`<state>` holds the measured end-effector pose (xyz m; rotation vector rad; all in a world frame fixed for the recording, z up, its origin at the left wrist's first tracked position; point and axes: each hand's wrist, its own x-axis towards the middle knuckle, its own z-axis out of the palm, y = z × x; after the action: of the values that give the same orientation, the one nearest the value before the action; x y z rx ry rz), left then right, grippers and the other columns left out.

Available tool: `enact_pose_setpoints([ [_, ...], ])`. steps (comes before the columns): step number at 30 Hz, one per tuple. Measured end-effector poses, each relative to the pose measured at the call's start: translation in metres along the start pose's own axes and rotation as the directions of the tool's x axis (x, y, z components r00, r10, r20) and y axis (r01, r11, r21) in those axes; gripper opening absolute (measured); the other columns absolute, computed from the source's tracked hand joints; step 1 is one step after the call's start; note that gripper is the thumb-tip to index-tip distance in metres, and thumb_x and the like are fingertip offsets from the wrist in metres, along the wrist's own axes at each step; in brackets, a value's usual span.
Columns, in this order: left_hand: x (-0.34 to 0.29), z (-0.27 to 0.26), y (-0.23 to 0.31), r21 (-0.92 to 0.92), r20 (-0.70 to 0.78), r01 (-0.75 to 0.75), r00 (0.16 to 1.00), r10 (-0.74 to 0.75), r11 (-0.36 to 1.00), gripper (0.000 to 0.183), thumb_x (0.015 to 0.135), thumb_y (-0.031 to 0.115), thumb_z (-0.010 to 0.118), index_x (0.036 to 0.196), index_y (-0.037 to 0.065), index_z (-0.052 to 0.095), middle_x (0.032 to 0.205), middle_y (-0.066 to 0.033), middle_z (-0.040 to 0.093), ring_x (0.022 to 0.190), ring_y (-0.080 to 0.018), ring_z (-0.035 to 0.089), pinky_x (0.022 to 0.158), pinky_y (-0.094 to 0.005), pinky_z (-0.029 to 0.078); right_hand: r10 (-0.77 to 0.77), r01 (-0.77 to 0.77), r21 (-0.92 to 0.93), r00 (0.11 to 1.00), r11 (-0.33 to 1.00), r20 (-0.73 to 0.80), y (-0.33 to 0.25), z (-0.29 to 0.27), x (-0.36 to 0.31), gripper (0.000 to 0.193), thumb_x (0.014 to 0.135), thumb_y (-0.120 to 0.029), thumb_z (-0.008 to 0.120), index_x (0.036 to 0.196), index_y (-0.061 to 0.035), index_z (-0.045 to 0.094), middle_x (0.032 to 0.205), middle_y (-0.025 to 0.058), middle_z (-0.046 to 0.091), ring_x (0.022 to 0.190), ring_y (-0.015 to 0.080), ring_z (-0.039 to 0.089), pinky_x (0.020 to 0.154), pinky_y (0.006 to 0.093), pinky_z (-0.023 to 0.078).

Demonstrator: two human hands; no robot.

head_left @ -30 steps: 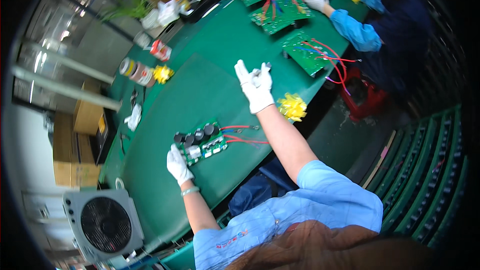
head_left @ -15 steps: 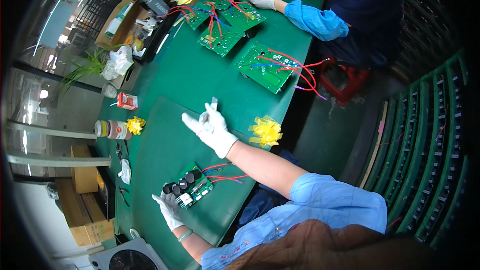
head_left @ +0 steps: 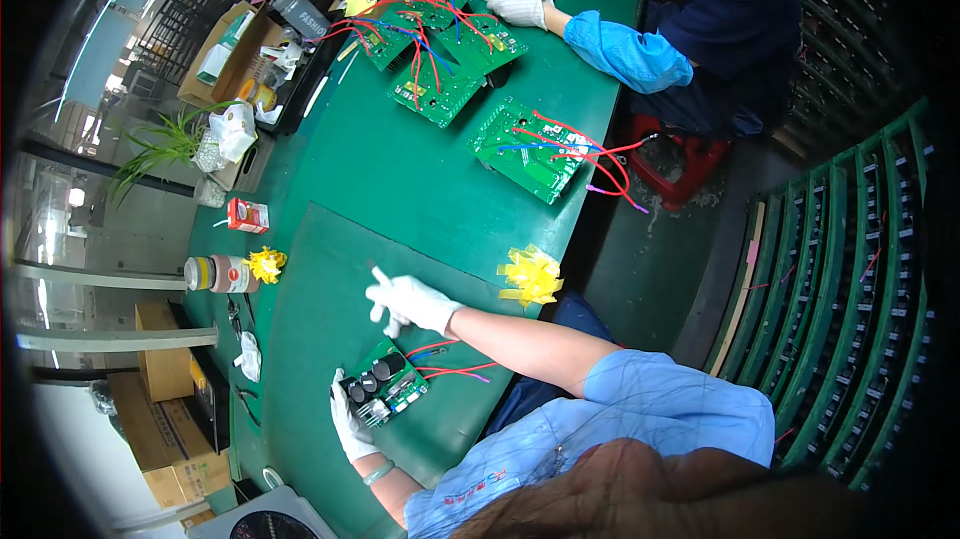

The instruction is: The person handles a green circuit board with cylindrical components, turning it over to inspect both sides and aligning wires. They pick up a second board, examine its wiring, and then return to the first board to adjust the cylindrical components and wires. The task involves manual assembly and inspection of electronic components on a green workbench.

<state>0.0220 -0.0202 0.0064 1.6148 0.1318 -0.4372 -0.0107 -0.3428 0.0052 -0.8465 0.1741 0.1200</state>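
My left hand (head_left: pixel 350 425), white-gloved with a pale bangle at the wrist, grips the near-left edge of a green circuit board (head_left: pixel 408 385). Black cylindrical capacitors and a pale metal heat sink stand on that board, and red wires (head_left: pixel 455 371) trail off its right side. Just above and beyond the board hovers my right hand (head_left: pixel 412 305), also gloved in white. Its fingers are bent together, and a small thin piece with a dark tip (head_left: pixel 373 266) sticks up from them; what it is I cannot make out.
Yellow tape strips (head_left: pixel 531 275) bunch at the table's right edge. Farther off lie several green boards with red and blue wires (head_left: pixel 530 151). A co-worker's gloved hand (head_left: pixel 518 8) rests beyond. Jars (head_left: pixel 230 274), a drink carton (head_left: pixel 248 216) and tools line the left side; a fan (head_left: pixel 272 524) stands below.
My right hand has come down and nearer to the circuit board, turning as it moved. The board has tilted slightly in my left hand, whose fingers now close on its edge.
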Motion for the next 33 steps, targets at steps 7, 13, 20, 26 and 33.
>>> enact_pose_setpoints([
  [7, -0.011, 0.012, 0.013, -0.247, 0.093, 0.094, 0.993, -0.073, 0.964, 0.069, 0.103, 0.054, 0.049, 0.147, 0.001, 0.045, 0.117, -0.0104, 0.061, 0.105, -0.0205, 0.06, 0.096, -0.0369, 0.051, 0.011, -0.006, -0.407, 1.0, 0.913, 0.01, 0.015, 0.013, 0.008, 0.04, 0.098, -0.041, 0.055, 0.103, -0.0039, 0.07, 0.085, 0.006, 0.069, 0.062, 0.0145, 0.061, 0.065, 0.0314, 0.051],
  [13, 0.001, 0.023, 0.011, -0.292, 0.091, 0.07, 0.995, -0.045, 0.954, 0.056, 0.103, 0.045, 0.054, 0.132, -0.003, 0.057, 0.107, -0.0079, 0.061, 0.097, -0.018, 0.061, 0.089, -0.035, 0.052, -0.084, 0.065, -0.429, 0.996, 0.901, -0.026, 0.022, 0.015, 0.007, 0.038, 0.097, -0.039, 0.057, 0.103, -0.0047, 0.072, 0.077, 0.0072, 0.069, 0.063, 0.0139, 0.064, 0.065, 0.0306, 0.052],
  [20, 0.027, 0.022, 0.0, -0.267, 0.07, -0.015, 0.997, 0.035, 0.964, 0.041, 0.099, 0.036, 0.063, 0.118, 0.0, 0.067, 0.103, -0.0062, 0.066, 0.093, -0.0156, 0.062, 0.087, -0.0318, 0.051, -0.159, 0.122, -0.289, 0.981, 0.95, -0.109, 0.02, 0.005, -0.007, 0.038, 0.099, -0.039, 0.058, 0.092, -0.0043, 0.072, 0.064, 0.0061, 0.067, 0.046, 0.0094, 0.057, 0.041, 0.0237, 0.035],
  [26, 0.028, 0.02, -0.014, -0.195, 0.065, -0.259, 0.959, 0.276, 0.946, 0.042, 0.101, 0.039, 0.06, 0.119, 0.001, 0.064, 0.106, -0.006, 0.063, 0.094, -0.016, 0.063, 0.085, -0.0323, 0.054, -0.1, 0.034, -0.256, 0.963, 0.966, -0.248, 0.011, 0.007, -0.038, 0.033, 0.099, -0.035, 0.061, 0.093, -0.0031, 0.067, 0.075, 0.0107, 0.069, 0.06, 0.0188, 0.069, 0.055, 0.0282, 0.052],
  [33, 0.019, 0.032, 0.004, -0.247, 0.083, -0.145, 0.982, 0.17, 0.958, 0.037, 0.097, 0.031, 0.065, 0.117, 0.0, 0.066, 0.102, -0.0057, 0.064, 0.092, -0.0147, 0.062, 0.087, -0.0305, 0.049, -0.325, 0.518, 0.632, 0.855, 0.577, -0.404, 0.021, -0.027, -0.066, 0.033, 0.102, -0.027, 0.058, 0.102, 0.0057, 0.06, 0.067, 0.0118, 0.056, 0.126, 0.0403, 0.058, 0.113, 0.0532, 0.042],
])
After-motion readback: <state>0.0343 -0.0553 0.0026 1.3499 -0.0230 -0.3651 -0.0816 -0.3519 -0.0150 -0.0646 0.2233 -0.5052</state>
